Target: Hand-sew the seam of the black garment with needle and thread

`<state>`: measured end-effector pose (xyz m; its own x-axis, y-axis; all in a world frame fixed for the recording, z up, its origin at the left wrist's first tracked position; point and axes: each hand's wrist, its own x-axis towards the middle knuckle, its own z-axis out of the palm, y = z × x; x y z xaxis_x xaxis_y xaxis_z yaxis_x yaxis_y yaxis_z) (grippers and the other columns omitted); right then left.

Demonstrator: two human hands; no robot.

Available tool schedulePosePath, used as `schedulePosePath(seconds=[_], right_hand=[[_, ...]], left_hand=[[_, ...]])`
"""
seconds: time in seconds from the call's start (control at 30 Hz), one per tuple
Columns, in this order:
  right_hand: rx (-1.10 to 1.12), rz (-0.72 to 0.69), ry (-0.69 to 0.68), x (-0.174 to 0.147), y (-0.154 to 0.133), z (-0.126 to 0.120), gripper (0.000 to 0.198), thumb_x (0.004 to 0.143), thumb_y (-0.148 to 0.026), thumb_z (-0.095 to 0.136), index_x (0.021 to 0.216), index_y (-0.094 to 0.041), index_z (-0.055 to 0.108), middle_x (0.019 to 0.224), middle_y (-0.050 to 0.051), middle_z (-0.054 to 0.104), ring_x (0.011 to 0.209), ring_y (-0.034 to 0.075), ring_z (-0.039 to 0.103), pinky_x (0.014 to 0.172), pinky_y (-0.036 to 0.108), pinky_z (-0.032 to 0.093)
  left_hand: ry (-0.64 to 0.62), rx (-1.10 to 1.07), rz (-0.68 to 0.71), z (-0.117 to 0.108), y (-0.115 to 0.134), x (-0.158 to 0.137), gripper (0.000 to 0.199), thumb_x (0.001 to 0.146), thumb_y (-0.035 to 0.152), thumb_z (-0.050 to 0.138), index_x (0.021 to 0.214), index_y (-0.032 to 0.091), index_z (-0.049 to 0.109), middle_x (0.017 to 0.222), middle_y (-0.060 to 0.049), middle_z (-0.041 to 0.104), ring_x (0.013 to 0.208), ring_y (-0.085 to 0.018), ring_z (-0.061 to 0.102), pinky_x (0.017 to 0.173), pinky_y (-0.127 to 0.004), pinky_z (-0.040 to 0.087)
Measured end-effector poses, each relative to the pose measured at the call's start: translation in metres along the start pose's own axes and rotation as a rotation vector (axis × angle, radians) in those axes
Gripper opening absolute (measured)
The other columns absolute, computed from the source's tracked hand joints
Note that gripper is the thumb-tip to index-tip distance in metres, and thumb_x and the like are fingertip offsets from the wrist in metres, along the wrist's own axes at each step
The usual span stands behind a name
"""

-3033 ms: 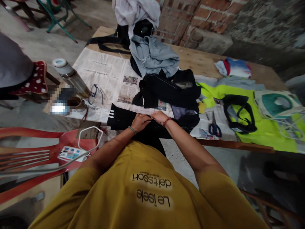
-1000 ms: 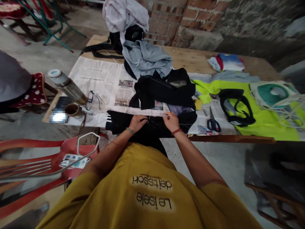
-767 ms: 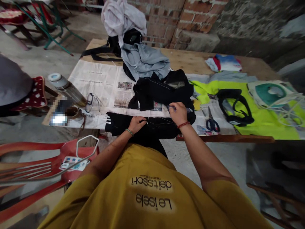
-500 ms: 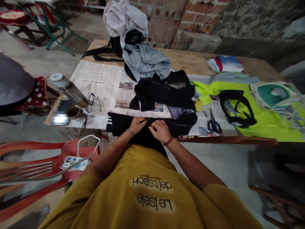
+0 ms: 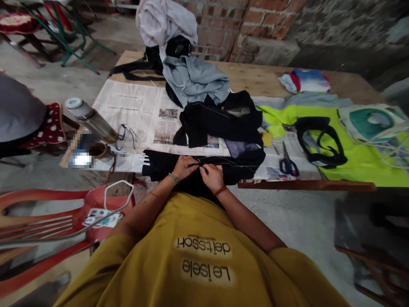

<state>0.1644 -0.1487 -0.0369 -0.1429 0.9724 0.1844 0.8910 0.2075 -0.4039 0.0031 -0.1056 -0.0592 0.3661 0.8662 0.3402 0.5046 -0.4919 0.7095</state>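
Observation:
A black garment [image 5: 159, 164] with white stripes at its left end lies along the table's near edge. My left hand [image 5: 185, 167], with a green bracelet at the wrist, pinches a fold of its cloth. Close beside it, my right hand [image 5: 212, 177], wearing a red bracelet, is closed on the same fold. A thin light line runs across the garment to the right of my hands. Whether a needle sits between my fingertips is too small to tell. Beyond lies more dark clothing [image 5: 220, 123], bunched up on newspaper [image 5: 128, 102].
Scissors [image 5: 287, 162], a black strap loop [image 5: 321, 143] and an iron [image 5: 370, 121] on bright yellow cloth [image 5: 361, 166] are to the right. Glasses [image 5: 125, 136] and a bottle [image 5: 91, 119] stand left. Grey clothing [image 5: 194, 79] is piled behind. A red chair [image 5: 92, 200] is at lower left.
My right hand has moved slightly left, closer to my left hand, and its fingers have closed onto the cloth. The pinched fold is now raised between both hands.

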Motion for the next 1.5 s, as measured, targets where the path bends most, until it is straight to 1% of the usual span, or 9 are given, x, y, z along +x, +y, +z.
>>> schedulePosePath(seconds=[0.23,0.37,0.47,0.53,0.63,0.83,1.1,1.2,1.5], right_hand=[[0.037,0.047,-0.043,0.000,0.000,-0.002,0.028,0.091,-0.025,0.045,0.069,-0.018,0.060,0.071,0.002,0.064,0.073,0.014,0.056,0.073,0.029,0.028],[0.074,0.051,-0.051,0.000,0.004,-0.002,0.029,0.091,-0.024,0.044,0.067,-0.019,0.058,0.070,0.002,0.062,0.073,0.014,0.055,0.072,0.027,0.028],[0.101,0.050,-0.032,-0.002,0.007,-0.001,0.029,0.092,-0.024,0.043,0.068,-0.019,0.059,0.070,0.002,0.062,0.074,0.014,0.055,0.073,0.027,0.029],[0.111,0.050,-0.018,-0.003,0.007,0.000,0.029,0.092,-0.024,0.042,0.070,-0.019,0.059,0.071,0.002,0.062,0.075,0.014,0.056,0.074,0.027,0.030],[0.111,0.049,-0.004,-0.004,0.007,0.001,0.029,0.093,-0.025,0.041,0.071,-0.019,0.059,0.072,0.002,0.063,0.075,0.014,0.056,0.074,0.027,0.030],[0.091,0.052,0.005,-0.003,0.004,0.001,0.029,0.093,-0.026,0.042,0.072,-0.019,0.060,0.073,0.002,0.063,0.075,0.013,0.056,0.075,0.027,0.029],[-0.007,-0.030,0.036,-0.003,-0.001,-0.005,0.033,0.094,-0.027,0.041,0.068,-0.018,0.058,0.070,0.003,0.062,0.072,0.014,0.054,0.076,0.030,0.027],[-0.060,-0.054,0.042,-0.001,-0.001,-0.005,0.033,0.093,-0.028,0.042,0.065,-0.018,0.056,0.068,0.004,0.061,0.070,0.014,0.052,0.075,0.032,0.027],[-0.076,-0.181,0.072,-0.003,0.002,-0.002,0.037,0.092,-0.024,0.036,0.056,-0.019,0.046,0.060,0.004,0.053,0.065,0.015,0.047,0.076,0.033,0.029]], left_hand=[[0.003,0.029,-0.019,0.001,0.003,-0.002,0.007,0.077,0.023,0.067,0.081,0.021,0.072,0.081,-0.002,0.073,0.079,-0.015,0.066,0.088,-0.033,0.043],[0.058,-0.135,-0.081,-0.006,0.002,-0.003,0.023,0.086,0.018,0.050,0.091,0.019,0.072,0.086,-0.003,0.072,0.082,-0.014,0.065,0.084,-0.029,0.048],[0.079,-0.170,-0.122,-0.008,-0.002,-0.003,0.028,0.078,0.010,0.049,0.094,0.018,0.070,0.081,-0.002,0.070,0.078,-0.013,0.064,0.077,-0.025,0.050],[0.051,-0.153,-0.098,-0.008,-0.004,-0.003,0.031,0.071,0.007,0.053,0.094,0.018,0.070,0.081,-0.001,0.069,0.077,-0.012,0.063,0.076,-0.025,0.051],[0.000,-0.137,-0.065,-0.008,-0.003,-0.002,0.028,0.070,0.009,0.059,0.095,0.018,0.070,0.082,-0.001,0.068,0.075,-0.012,0.062,0.075,-0.024,0.051],[-0.028,-0.060,-0.057,-0.008,0.000,-0.001,0.015,0.073,0.023,0.071,0.088,0.020,0.072,0.081,-0.001,0.070,0.076,-0.013,0.063,0.080,-0.028,0.049],[-0.034,-0.036,-0.048,0.000,-0.005,0.002,0.008,0.078,0.025,0.067,0.079,0.020,0.073,0.075,-0.002,0.072,0.072,-0.014,0.066,0.080,-0.030,0.048],[-0.017,0.009,-0.049,0.002,-0.002,0.002,0.007,0.078,0.024,0.067,0.077,0.020,0.073,0.074,-0.001,0.072,0.072,-0.014,0.066,0.083,-0.030,0.046],[0.054,0.026,-0.103,0.007,0.003,0.004,0.014,0.075,0.011,0.060,0.067,0.018,0.068,0.071,-0.001,0.069,0.068,-0.013,0.062,0.073,-0.025,0.048]])
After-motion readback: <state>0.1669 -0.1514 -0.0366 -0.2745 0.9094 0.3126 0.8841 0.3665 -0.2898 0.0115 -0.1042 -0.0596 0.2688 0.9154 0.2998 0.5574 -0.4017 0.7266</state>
